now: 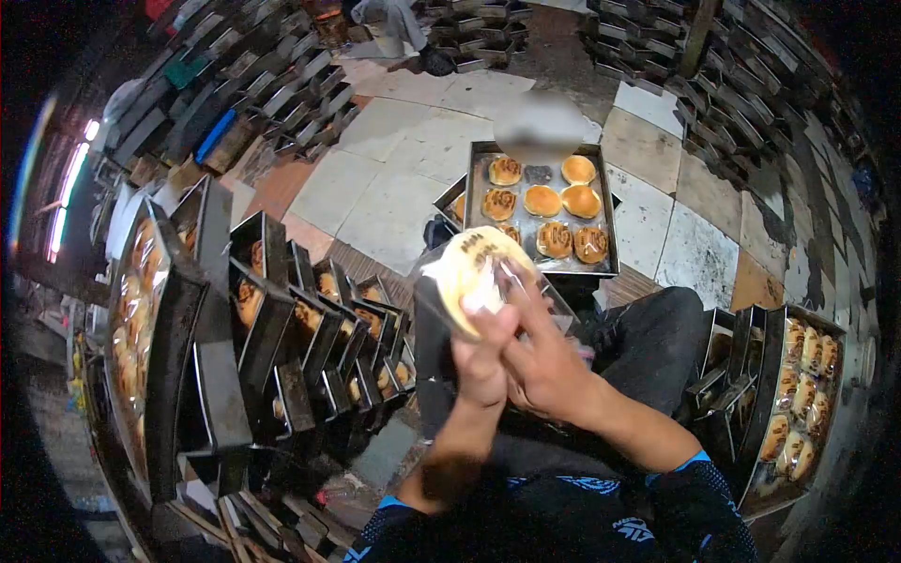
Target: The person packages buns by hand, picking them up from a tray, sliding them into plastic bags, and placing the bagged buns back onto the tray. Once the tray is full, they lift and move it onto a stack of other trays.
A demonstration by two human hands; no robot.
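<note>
In front of my lap, a pale round bun [479, 253] with dark stripes on top is held up in a clear plastic bag [430, 272]. My left hand [483, 361] grips the bagged bun from below, its thumb pressed against the near side. My right hand [554, 371] is closed around the bag's right side, with its fingers reaching over the bun; some fingertips are blurred. Beyond the hands is a metal tray [608, 220] holding several browned buns [543, 200], some with dark stripes.
Stacked metal trays of buns [202, 328] rise on the left. More stacked trays stand at the right, the top one filled with wrapped buns [802, 380]. Pale floor tiles [385, 206] lie ahead. Tray stacks line the back, where a person's leg [404, 23] shows.
</note>
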